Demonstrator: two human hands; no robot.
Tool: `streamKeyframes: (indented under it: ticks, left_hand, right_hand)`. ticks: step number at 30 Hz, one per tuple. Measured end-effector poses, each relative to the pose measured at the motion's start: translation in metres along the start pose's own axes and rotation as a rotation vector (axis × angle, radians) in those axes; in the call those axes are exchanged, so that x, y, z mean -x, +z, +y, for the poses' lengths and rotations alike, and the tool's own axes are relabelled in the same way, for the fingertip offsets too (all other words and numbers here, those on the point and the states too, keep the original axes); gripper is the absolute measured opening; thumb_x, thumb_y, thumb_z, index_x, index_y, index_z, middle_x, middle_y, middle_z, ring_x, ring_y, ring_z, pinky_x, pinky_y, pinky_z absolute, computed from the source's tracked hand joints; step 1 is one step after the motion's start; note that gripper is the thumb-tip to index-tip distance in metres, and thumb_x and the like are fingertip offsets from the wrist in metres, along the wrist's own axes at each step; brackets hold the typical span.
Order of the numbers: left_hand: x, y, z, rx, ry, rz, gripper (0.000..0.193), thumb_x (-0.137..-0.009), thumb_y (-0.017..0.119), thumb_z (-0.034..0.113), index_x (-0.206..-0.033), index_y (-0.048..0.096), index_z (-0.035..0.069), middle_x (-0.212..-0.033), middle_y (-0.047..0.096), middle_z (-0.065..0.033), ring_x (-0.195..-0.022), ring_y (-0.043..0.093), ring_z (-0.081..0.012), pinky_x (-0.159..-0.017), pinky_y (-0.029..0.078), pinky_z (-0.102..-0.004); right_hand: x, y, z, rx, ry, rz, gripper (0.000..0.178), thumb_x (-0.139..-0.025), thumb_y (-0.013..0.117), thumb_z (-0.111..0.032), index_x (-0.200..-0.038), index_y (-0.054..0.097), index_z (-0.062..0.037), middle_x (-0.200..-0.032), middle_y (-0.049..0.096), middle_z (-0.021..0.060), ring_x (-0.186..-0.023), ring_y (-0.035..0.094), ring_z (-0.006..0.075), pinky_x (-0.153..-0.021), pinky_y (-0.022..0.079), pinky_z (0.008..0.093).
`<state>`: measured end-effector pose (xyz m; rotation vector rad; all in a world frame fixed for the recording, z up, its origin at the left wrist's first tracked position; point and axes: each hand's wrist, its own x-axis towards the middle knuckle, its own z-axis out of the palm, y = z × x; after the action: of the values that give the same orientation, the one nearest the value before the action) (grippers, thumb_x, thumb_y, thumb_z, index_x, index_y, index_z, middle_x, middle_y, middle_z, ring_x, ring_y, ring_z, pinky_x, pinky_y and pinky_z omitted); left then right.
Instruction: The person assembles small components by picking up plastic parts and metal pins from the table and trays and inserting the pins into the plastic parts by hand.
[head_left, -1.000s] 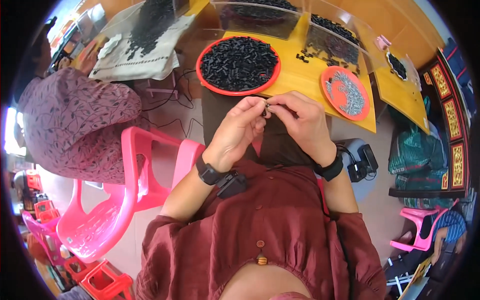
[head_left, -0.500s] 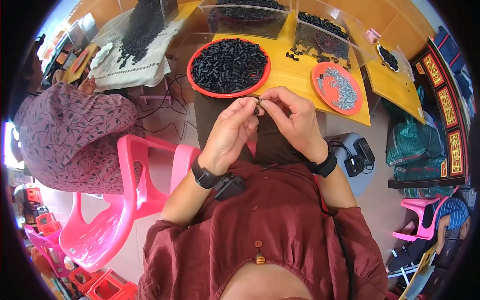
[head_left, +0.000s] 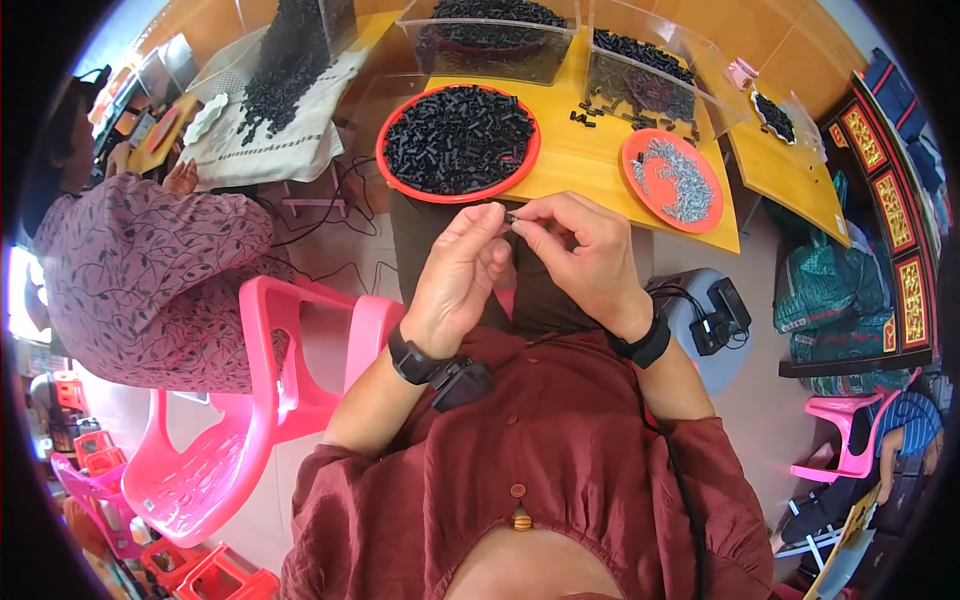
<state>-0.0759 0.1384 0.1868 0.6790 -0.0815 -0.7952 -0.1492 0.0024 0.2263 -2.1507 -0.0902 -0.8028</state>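
My left hand (head_left: 458, 268) and my right hand (head_left: 585, 258) meet in front of my body, just off the table's near edge. Thumb and fingers of both are pinched on a small dark piece (head_left: 510, 218), mostly covered by the fingertips; it resembles the short black pieces nearby. Beyond the left hand, a round red tray (head_left: 450, 197) is heaped with short black plastic pieces (head_left: 458, 140). An orange-red plate (head_left: 647, 196) holds many small silvery metal pins (head_left: 687, 188), to the right of my right hand.
Clear bins (head_left: 500, 65) of black pieces stand at the back of the yellow table (head_left: 570, 150). Loose black pieces (head_left: 584, 118) lie near them. A person in a patterned garment (head_left: 150, 280) sits at left, near a pink chair (head_left: 255, 400). A grey stool (head_left: 705, 370) bears cables and a black adapter.
Both hands have dropped slightly toward my body, still pinching at the same small piece. The view has shifted a little; the tray and plate have stayed put.
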Motion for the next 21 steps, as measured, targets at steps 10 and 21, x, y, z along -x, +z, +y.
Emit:
streamKeyframes:
  ticks: [10,21]
  left_hand:
    - [-0.005,-0.004,-0.005,0.029,-0.095,0.025,0.012,-0.091,0.058,0.022,-0.092,0.056,0.011,-0.078,0.06,0.0039,-0.057,0.05,-0.0035,-0.053,0.039,-0.0176]
    - [-0.012,-0.014,0.008,0.109,-0.129,0.068,0.012,-0.089,0.061,0.023,-0.092,0.059,0.011,-0.096,0.064,-0.0033,-0.057,0.045,-0.0058,-0.056,0.04,-0.0206]
  right_hand:
    - [-0.004,-0.002,0.006,-0.021,0.052,-0.049,0.008,-0.075,0.068,-0.008,-0.079,0.063,-0.0024,-0.072,0.061,0.0072,-0.055,0.055,0.0154,-0.051,0.043,0.0266]
    - [-0.061,-0.056,0.159,0.421,0.239,-0.099,0.017,-0.077,0.058,-0.013,-0.086,0.067,-0.0009,-0.085,0.066,0.0185,-0.081,0.064,0.0327,-0.075,0.051,0.0387]
